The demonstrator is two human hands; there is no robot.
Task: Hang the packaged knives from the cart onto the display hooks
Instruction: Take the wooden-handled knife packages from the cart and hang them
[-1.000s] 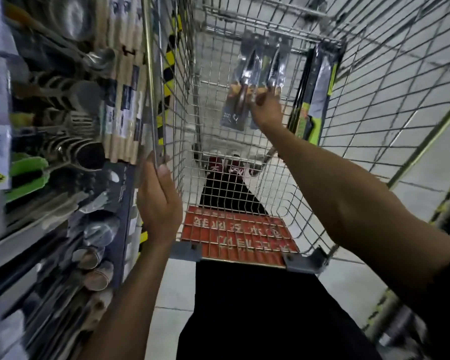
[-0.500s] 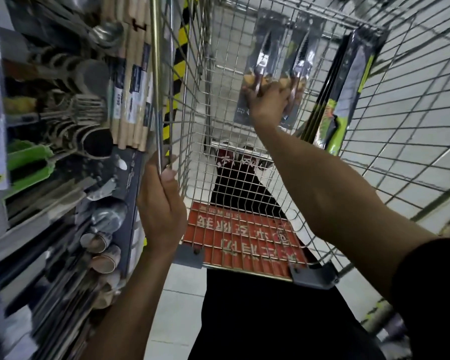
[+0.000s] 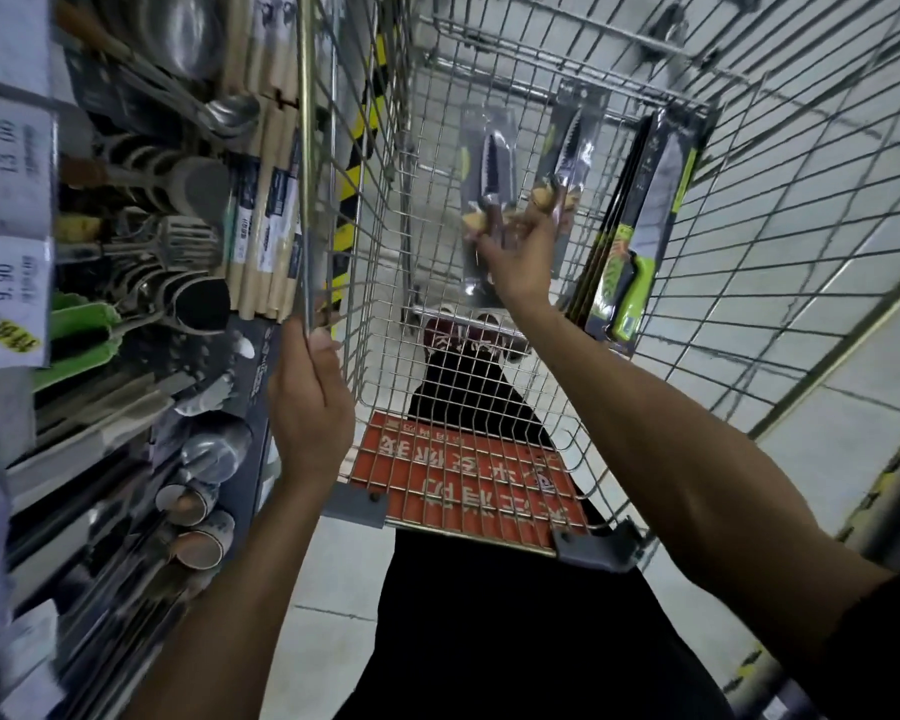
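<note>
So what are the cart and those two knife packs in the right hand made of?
Cart: bare metal wire, silvery and shiny, seen in its thin grid. Knife packs: probably dark card under clear glossy plastic, as glare sits over the blades.

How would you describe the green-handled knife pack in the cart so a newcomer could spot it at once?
Find the wire cart and follow its right-hand wall, just beyond the right hand gripping two packaged knives. A stack of flat dark packs leans against the mesh; the front pack shows a broad smooth blade and bright green handle, unlike the held serrated, brown-handled knives.
</note>
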